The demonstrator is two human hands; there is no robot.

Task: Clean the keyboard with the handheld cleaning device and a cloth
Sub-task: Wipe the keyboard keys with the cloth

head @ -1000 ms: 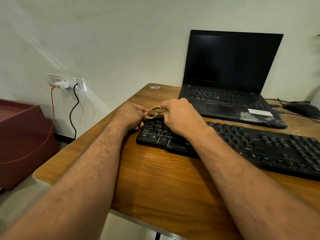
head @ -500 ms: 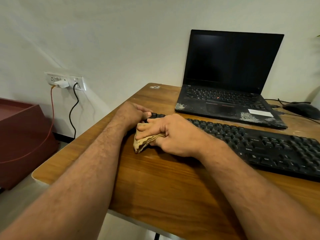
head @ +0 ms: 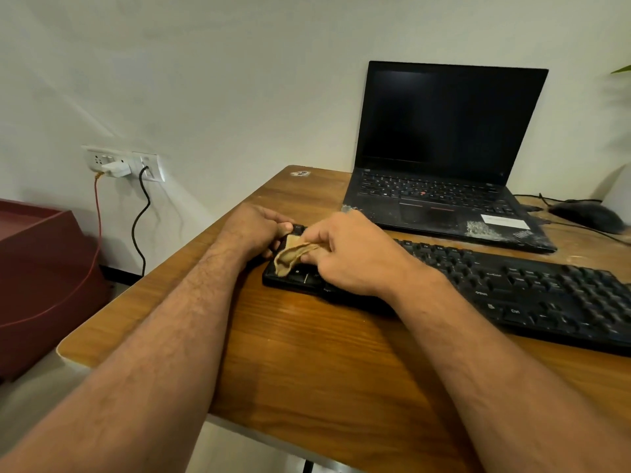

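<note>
A long black keyboard (head: 512,285) lies across the wooden desk (head: 324,353). My right hand (head: 348,254) pinches a small tan cloth (head: 290,254) over the keyboard's left end. My left hand (head: 252,230) grips that left end, with its thumb on the top left corner. The keys under both hands are hidden. No handheld cleaning device shows.
An open black laptop (head: 444,158) with a dark screen stands behind the keyboard. A black mouse (head: 587,216) and its cable lie at the far right. Left of the desk are a wall socket (head: 119,163) with two plugged cables and a dark red box (head: 44,274).
My right hand has lifted the cloth from the desk at the keyboard's front left corner back up onto the left-end keys. My left hand stays on the keyboard's left end.
</note>
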